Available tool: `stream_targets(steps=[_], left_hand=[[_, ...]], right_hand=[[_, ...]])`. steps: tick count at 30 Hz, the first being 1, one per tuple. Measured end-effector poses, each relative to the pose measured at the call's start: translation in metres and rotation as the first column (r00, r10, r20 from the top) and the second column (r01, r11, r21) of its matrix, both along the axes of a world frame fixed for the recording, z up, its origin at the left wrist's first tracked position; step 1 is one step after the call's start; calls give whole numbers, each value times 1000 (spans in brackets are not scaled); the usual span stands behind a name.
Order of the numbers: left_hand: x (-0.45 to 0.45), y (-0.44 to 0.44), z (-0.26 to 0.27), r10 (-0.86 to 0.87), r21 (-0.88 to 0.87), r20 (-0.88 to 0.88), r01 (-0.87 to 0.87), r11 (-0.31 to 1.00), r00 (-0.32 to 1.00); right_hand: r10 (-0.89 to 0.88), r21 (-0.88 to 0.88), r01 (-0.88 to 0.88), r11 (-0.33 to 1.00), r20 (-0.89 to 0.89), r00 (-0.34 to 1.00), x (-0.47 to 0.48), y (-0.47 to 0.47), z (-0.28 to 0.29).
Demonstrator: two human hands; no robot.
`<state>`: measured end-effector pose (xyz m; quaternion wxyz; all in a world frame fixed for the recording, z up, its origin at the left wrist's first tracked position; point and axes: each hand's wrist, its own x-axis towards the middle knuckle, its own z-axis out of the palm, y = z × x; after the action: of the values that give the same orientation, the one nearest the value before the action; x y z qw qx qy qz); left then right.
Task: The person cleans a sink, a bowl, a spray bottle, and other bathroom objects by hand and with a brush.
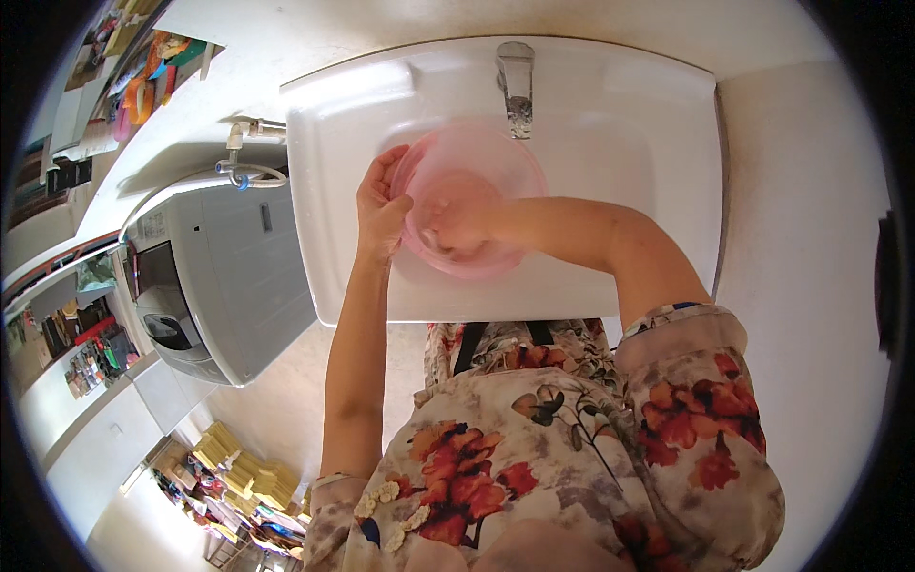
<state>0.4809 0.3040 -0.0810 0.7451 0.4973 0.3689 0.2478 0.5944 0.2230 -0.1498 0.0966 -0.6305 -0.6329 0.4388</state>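
A translucent pink plastic basin [475, 146] sits, slightly tilted, over the bowl of a white ceramic sink [636, 171]. My left hand [384, 204] grips the basin's left rim, thumb on the near side and fingers behind the wall. Inside the basin is my right hand [465, 223], blurred and low near the bottom, its forearm crossing the right rim. Its fingers look curled, but whether they hold anything is not clear. A chrome faucet [516, 89] stands just beyond the basin at the sink's back, its spout end close to the far rim.
To the left of the sink stands a grey top-loading washing machine [243, 264]. A wall pipe fitting with a hose [243, 154] juts out between them. Stacked yellow bundles [243, 472] lie on the floor at lower left. A white wall [793, 214] bounds the right side.
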Motion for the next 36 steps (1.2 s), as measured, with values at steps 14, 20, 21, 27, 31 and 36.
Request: stream_targets(steps=[14,20,21,27,31,36], left_hand=[[14,-11,5,88,191,-161,-57,980,983],[10,4,-9,37,223,-121,-9,975,992],[11,5,-9,22,197,-114,1,980,993],[24,40,-17,-255,197,-91,268,943,963],[43,62,-12,-419,281,-274,488,826,866],[31,49,-6,123,464,-337,51,884,933]], right_hand=[[-251,-27,250,968,-54,967,-16,6,-27],[-317,-155,294,943,-152,936,-1,17,-44],[-259,-116,244,963,-139,956,-13,8,-40],[-259,-290,104,951,-567,782,0,24,-26],[-10,54,64,996,-685,729,3,-12,26],[214,104,-188,977,-370,904,28,-45,56]])
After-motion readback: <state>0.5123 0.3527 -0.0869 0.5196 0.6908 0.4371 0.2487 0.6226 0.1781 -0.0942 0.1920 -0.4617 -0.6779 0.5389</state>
